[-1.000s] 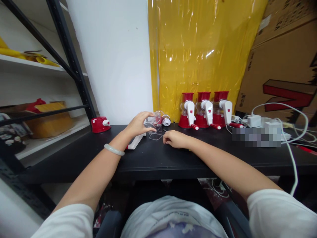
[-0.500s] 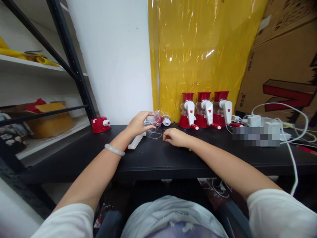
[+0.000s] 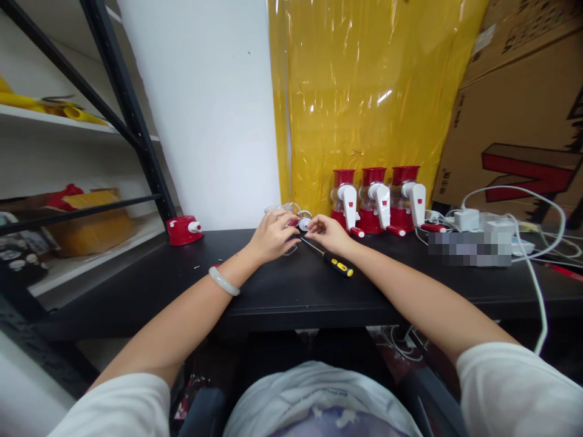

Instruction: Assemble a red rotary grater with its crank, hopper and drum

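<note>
My left hand [image 3: 272, 238] curls over a clear plastic part [image 3: 283, 210] at the back of the black table [image 3: 282, 291]. My right hand [image 3: 328, 232] is beside it, fingers pinched around a small white round part [image 3: 304, 223]. The two hands nearly touch. A screwdriver with a black and yellow handle [image 3: 336, 264] lies on the table just below my right wrist, its tip pointing towards my hands. A pale bracelet [image 3: 223, 282] sits on my left wrist.
Three red and white hand-crank devices [image 3: 377, 200] stand in a row against yellow plastic film. A red base part [image 3: 183, 230] sits at the table's left end. White chargers and cables [image 3: 496, 233] crowd the right. A metal shelf [image 3: 82, 200] stands left, cardboard boxes right.
My right hand left the screwdriver on the table and moved up to the small white part. My left hand shifted right, so both hands now meet at the clear part.
</note>
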Available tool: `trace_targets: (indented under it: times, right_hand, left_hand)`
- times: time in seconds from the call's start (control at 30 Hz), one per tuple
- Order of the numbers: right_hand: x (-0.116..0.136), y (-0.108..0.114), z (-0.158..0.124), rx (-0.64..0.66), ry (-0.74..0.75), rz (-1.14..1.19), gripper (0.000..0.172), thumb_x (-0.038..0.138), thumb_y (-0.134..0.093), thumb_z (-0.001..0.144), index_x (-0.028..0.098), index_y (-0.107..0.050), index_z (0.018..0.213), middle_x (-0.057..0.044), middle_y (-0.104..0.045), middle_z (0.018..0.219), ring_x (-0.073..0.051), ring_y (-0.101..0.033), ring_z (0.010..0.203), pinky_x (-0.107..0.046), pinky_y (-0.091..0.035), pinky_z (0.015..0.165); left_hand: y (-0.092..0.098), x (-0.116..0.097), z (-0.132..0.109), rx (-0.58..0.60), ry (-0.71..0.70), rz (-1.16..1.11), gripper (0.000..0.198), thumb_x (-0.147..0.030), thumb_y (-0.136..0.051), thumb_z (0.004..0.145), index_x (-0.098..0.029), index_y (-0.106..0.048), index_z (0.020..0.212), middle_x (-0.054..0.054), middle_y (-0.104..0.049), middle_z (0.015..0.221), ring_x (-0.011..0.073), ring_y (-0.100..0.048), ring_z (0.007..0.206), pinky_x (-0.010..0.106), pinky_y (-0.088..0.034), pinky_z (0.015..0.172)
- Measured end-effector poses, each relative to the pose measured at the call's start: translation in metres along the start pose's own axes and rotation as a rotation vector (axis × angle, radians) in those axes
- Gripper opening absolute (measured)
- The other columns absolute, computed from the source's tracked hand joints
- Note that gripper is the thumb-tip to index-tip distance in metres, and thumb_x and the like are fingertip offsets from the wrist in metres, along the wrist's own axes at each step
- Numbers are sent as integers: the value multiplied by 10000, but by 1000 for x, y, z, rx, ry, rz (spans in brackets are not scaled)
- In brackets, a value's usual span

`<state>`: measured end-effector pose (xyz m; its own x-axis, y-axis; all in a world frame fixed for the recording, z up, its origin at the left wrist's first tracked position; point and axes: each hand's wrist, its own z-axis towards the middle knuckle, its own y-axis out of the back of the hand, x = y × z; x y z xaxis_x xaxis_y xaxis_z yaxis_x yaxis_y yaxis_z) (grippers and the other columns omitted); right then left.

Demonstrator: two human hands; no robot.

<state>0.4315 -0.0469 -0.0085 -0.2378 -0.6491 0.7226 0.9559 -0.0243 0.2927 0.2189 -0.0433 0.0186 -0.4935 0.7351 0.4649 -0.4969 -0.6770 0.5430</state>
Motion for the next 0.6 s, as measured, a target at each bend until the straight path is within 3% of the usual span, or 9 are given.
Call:
trace_targets:
  times: [0.2,0.6]
  right_hand:
    - [3,-5,-3,70,-36,-11,247,205,-745,660,184,-566,829,14,-675,702,-146,-668,707,-325,-527,760]
    - [4,-6,-6,82,-10,-187,180,181,-739,697,171,-627,837,-2,-695,724,-138,-676,716,-285,-519,747]
  left_hand:
    - [-2,-4,2,94,-15,-48,121,-299,-628,867,-253,-733,903,62,-678,1153,285,-499,1185,508,-414,1004]
    - [-6,-9,2,119,-28,-20,168,-283,-575,898,-259,-739,875,45,-682,1163,270,-513,1169,487,-405,1003]
